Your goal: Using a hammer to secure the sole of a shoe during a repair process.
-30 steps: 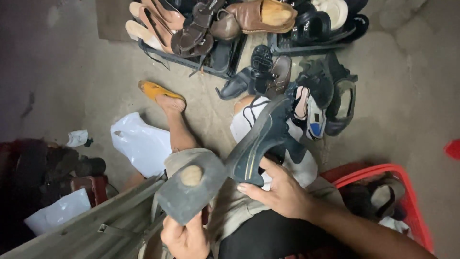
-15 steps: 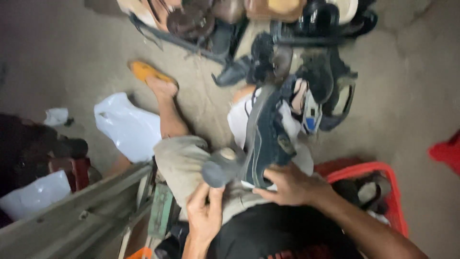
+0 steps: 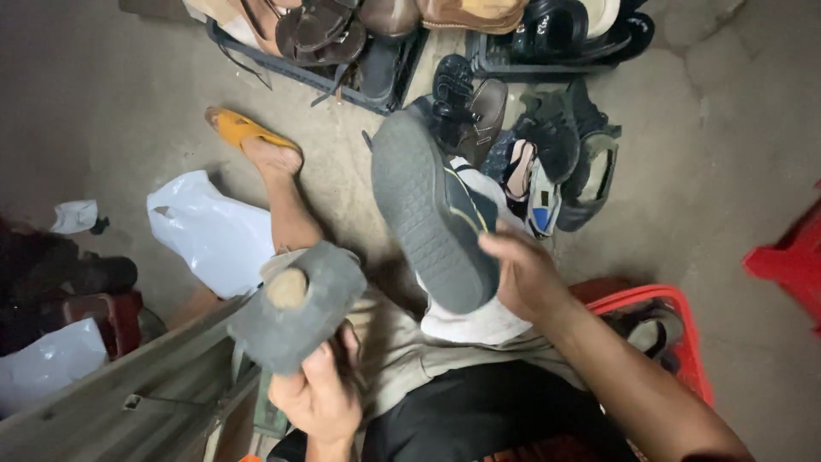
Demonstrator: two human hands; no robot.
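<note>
The right hand [image 3: 523, 274] is closed on a dark shoe [image 3: 432, 210], gripping it near the heel. Half a second ago the shoe stood on edge against the knee; it is now turned over, grey sole up and facing the camera, toe pointing away toward the heap of footwear. The sole is fully exposed for inspection or work.

The left hand [image 3: 318, 395] is clamped on the stem of a grey block [image 3: 295, 306], apparently a rubber-faced tool with a tan round spot on its top. Half a second ago that tool sat right against the shoe; it is now drawn back to the left, well apart from the sole. The hands have therefore separated, each keeping its object.

Judgement: the shoe has been repositioned, and the tool is held ready rather than applied.

Surroundings: a white bag [image 3: 209, 231] on the floor, a red basket [image 3: 667, 329] at right, a crate [image 3: 342, 81] of sandals ahead, and the person's foot in an orange sandal [image 3: 239, 128].
</note>
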